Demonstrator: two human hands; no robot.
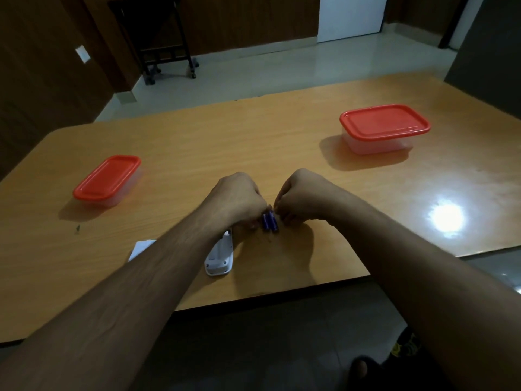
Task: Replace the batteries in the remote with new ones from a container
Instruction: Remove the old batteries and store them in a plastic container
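My curled left hand (239, 197) and right hand (298, 196) hide their fingers; both seem to pinch two blue batteries (270, 221) between them. The white remote (221, 256) lies on the desk (197, 136) just below, partly under my left wrist. Two red-lidded containers (108, 180) (383, 128) stand well apart.

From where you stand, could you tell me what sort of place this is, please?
Probably a room in a home: an orange-brown wooden table bearing two clear plastic containers with red lids, a pale tiled floor, and dark wood-panelled walls.
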